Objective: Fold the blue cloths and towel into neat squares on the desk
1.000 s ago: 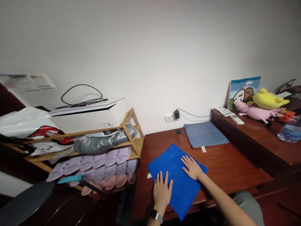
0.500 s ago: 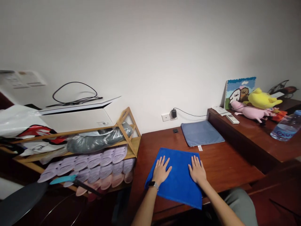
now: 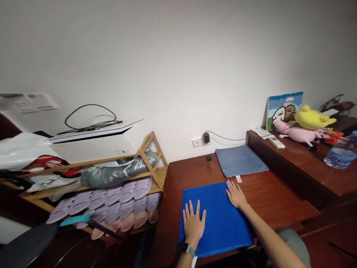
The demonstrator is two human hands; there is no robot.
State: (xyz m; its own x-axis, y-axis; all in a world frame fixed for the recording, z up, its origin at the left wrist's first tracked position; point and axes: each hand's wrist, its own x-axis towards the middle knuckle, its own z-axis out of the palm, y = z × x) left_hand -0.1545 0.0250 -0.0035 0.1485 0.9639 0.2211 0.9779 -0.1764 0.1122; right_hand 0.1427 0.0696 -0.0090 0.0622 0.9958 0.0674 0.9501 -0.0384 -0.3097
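A bright blue cloth [image 3: 217,223] lies spread nearly flat on the brown wooden desk [image 3: 279,201], its near edge close to the desk's front. My left hand [image 3: 193,223], with a watch on the wrist, rests palm down on the cloth's left part, fingers spread. Near the far right corner my right hand [image 3: 235,194] presses flat over the cloth's right edge, fingers stretched out. Behind them a folded grey-blue cloth [image 3: 240,160] with a white tag lies by the wall.
At left stands a wooden rack [image 3: 156,163] with rows of slippers [image 3: 111,197] and a white box [image 3: 92,149] on top. On the raised right ledge are plush toys [image 3: 301,136], a remote [image 3: 276,143] and a water bottle [image 3: 341,152]. A black plug [image 3: 206,137] sits in the wall socket.
The blue cloth has turned straighter against the desk. My left hand has moved nearer to me along it, while my right hand has shifted slightly to its far right corner.
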